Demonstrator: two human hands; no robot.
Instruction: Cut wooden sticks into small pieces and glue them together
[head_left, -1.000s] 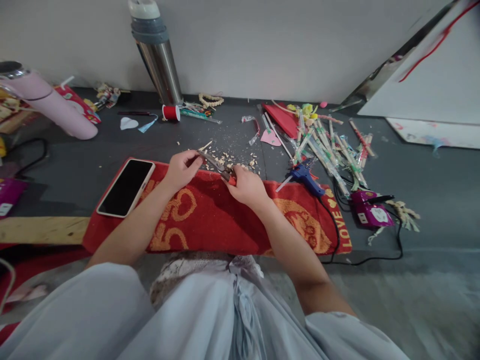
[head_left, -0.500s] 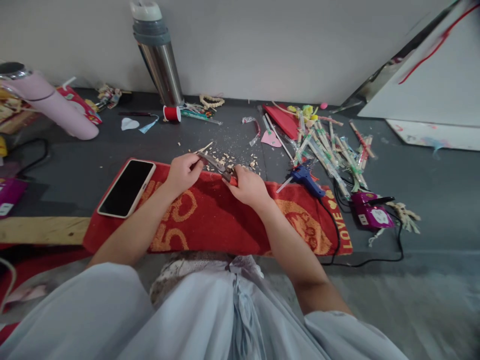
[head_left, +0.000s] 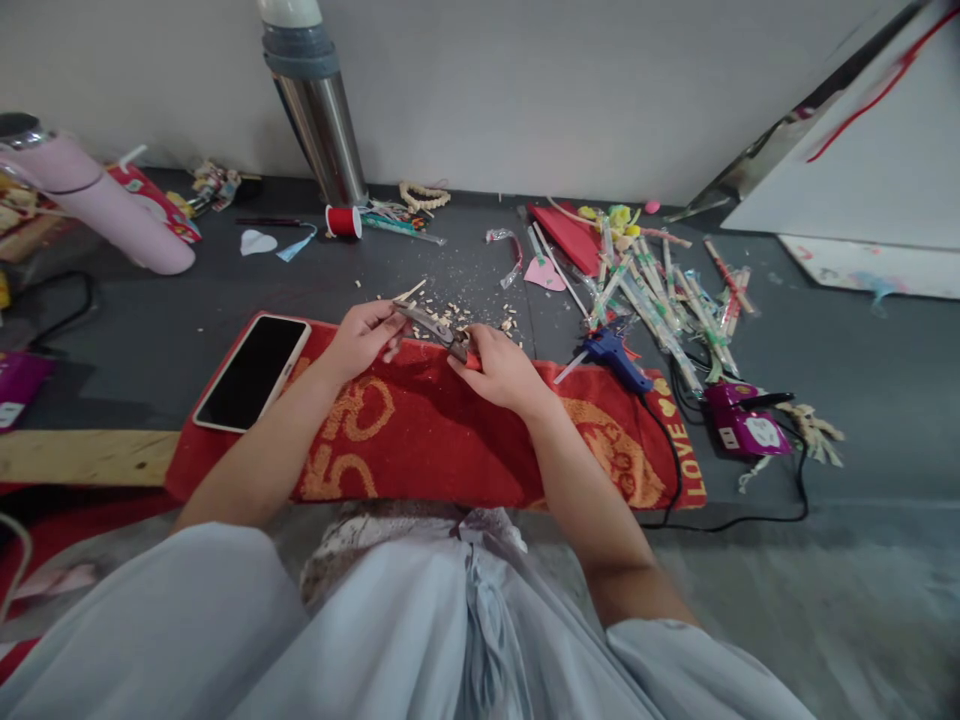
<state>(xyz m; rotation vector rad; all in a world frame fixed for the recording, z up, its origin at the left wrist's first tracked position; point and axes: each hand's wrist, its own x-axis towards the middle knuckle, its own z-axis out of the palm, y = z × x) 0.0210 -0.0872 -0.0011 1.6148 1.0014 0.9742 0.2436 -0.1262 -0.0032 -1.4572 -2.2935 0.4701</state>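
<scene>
My right hand (head_left: 504,372) is closed around the red handles of a pair of shears (head_left: 431,322), whose grey metal blades point left. At the blade tips, my left hand (head_left: 365,338) pinches a thin pale wooden stick (head_left: 412,291) between thumb and forefinger. The stick's end pokes out past the blades; the rest is hidden by the fingers. Small cut wood bits (head_left: 507,318) lie scattered on the dark table just beyond both hands. Under my wrists is a red towel (head_left: 450,440) with orange lettering.
A phone (head_left: 253,372) lies on the towel's left end, a blue glue gun (head_left: 615,358) with its cord on the right. Wrapped sticks (head_left: 660,300) are heaped at the right. A steel flask (head_left: 326,130), a pink bottle (head_left: 112,210) and a red thread spool (head_left: 343,222) stand farther back.
The lower fingers of my left hand have loosened and spread slightly, while thumb and forefinger stay at the blade tips. My right hand keeps its grip on the shears. The view has shifted slightly.
</scene>
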